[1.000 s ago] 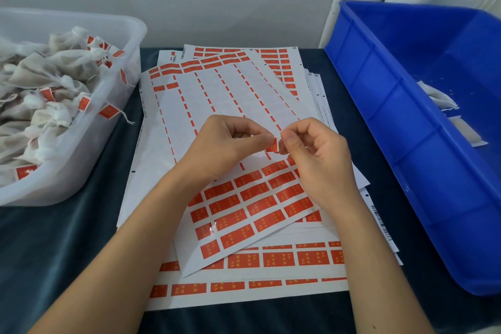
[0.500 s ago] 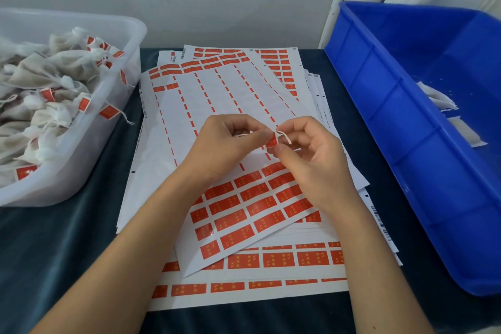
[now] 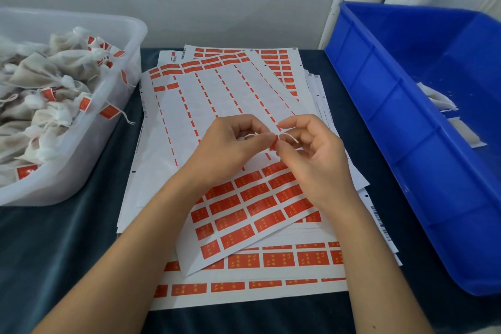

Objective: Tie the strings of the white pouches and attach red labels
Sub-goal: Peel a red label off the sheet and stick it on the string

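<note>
Dark-clothed surface (image 3: 67,252) against a pale wall. At 9 o'clock, clear tub (image 3: 116,106) heaped with white pouches (image 3: 40,106), tied and red-labelled: apparently done. At 3 o'clock, blue bin (image 3: 406,122), a few untreated pouches (image 3: 436,97) left. Centre: label sheets (image 3: 244,209), the top one largely stripped. Left hand (image 3: 230,152) and right hand (image 3: 317,160) together pinch a red label (image 3: 273,143) round a string (image 3: 291,137); its pouch unseen.

A dark blue-green tabletop (image 3: 67,247) carries three things side by side — a clear plastic tub (image 3: 81,168) on the left, a fanned stack of label sheets (image 3: 244,293) in the middle, touching neither — and a blue bin (image 3: 401,144) on the right.
</note>
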